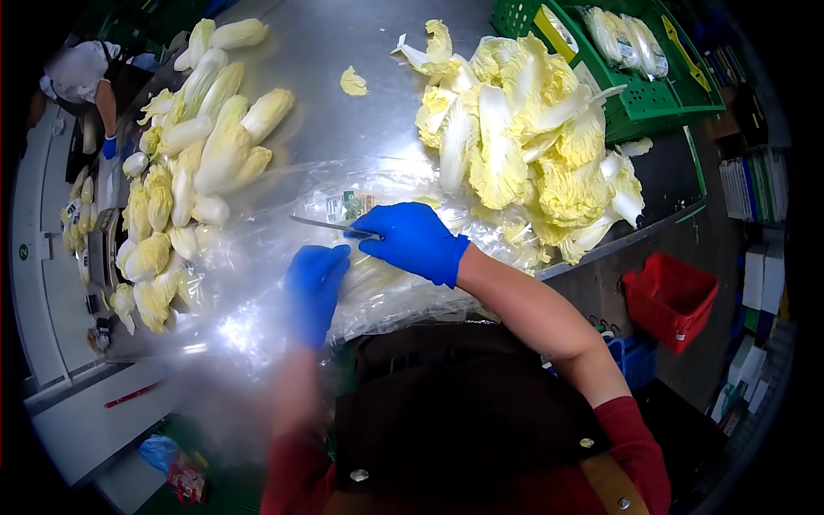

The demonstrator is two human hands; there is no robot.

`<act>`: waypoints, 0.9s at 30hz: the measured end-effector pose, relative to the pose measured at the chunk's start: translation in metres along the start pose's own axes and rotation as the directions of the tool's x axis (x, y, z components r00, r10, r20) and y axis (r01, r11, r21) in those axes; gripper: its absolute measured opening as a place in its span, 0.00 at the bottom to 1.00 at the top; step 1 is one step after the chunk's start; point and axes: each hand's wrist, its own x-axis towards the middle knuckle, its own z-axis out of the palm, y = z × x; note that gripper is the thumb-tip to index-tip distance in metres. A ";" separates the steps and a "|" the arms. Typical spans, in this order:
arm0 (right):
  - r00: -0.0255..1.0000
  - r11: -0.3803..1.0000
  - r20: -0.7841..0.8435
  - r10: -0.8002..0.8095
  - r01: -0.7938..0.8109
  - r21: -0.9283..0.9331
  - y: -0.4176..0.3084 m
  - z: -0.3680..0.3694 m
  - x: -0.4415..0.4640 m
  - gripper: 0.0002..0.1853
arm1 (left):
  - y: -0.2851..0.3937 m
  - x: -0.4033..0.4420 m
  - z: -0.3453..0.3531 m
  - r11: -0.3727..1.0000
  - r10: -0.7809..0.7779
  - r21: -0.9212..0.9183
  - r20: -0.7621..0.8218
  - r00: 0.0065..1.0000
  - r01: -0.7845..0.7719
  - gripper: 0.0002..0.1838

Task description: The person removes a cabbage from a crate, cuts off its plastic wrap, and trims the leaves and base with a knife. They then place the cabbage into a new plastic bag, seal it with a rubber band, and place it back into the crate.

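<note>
My right hand (414,243), in a blue glove, is closed round a knife (322,224), its thin blade pointing left above clear plastic. Just left and nearer me is my left hand (316,287), also blue-gloved, with thumb and fingers drawn together at the plastic. What it pinches is hidden. Under both hands lies a clear plastic bag (378,296) with pale cabbage inside, and a printed label (350,205) shows past the fingers. Trimmed Chinese cabbages (225,154) are piled to the left. To the right rises a heap of loose yellow-white cabbage leaves (502,137).
A green crate (639,107) with bagged cabbages (625,41) stands at the back right of the metal table (335,120). One leaf piece (353,81) lies behind the label. A red basket (669,300) is on the floor at right. Another person (81,77) is at far left.
</note>
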 end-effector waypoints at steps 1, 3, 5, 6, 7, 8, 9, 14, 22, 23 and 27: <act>0.992 0.992 0.116 0.059 -0.046 -0.116 0.004 0.000 0.004 0.16 | -0.004 0.000 -0.001 0.998 -0.051 -0.029 -0.019 0.999 0.050 0.12; 0.999 0.999 -0.001 0.042 -0.042 -0.026 0.007 0.004 0.001 0.12 | -0.017 -0.004 -0.004 0.983 -0.167 -0.089 -0.055 0.984 0.162 0.12; 0.998 0.998 -0.052 0.035 -0.032 0.056 0.011 0.005 -0.001 0.12 | -0.040 -0.009 -0.006 0.951 -0.282 -0.141 -0.034 0.959 0.275 0.10; 0.999 0.998 -0.041 0.029 -0.026 0.065 0.012 0.004 0.000 0.12 | -0.049 -0.009 -0.005 0.912 -0.362 -0.209 -0.008 0.932 0.353 0.10; 0.999 0.997 -0.030 0.023 -0.020 0.074 0.013 0.003 0.001 0.12 | -0.055 -0.010 -0.005 0.862 -0.438 -0.273 0.024 0.899 0.427 0.09; 1.000 0.996 -0.019 0.016 -0.014 0.084 0.012 0.003 0.002 0.12 | -0.059 -0.011 -0.007 0.837 -0.464 -0.291 0.071 0.883 0.463 0.07; 1.000 0.998 0.021 0.019 -0.020 0.051 0.010 0.002 0.004 0.13 | -0.062 -0.010 -0.005 0.851 -0.440 -0.296 0.052 0.897 0.434 0.06; 0.990 0.998 0.130 0.057 -0.059 0.012 -0.002 -0.008 0.010 0.16 | -0.082 -0.008 0.012 0.850 -0.373 -0.409 -0.021 0.927 0.333 0.04; 0.998 0.994 -0.028 0.060 -0.062 -0.093 0.012 -0.042 0.005 0.28 | 0.010 -0.001 -0.016 0.949 -0.187 -0.244 0.070 0.980 0.199 0.02; 0.999 0.989 -0.011 0.039 -0.040 -0.144 0.012 -0.045 0.004 0.29 | 0.016 0.001 -0.016 0.978 -0.103 -0.175 0.079 0.992 0.115 0.01; 0.961 0.973 0.154 0.229 -0.221 -0.064 0.002 -0.076 0.006 0.35 | 0.028 0.003 -0.015 0.968 0.246 0.019 0.137 0.960 -0.251 0.09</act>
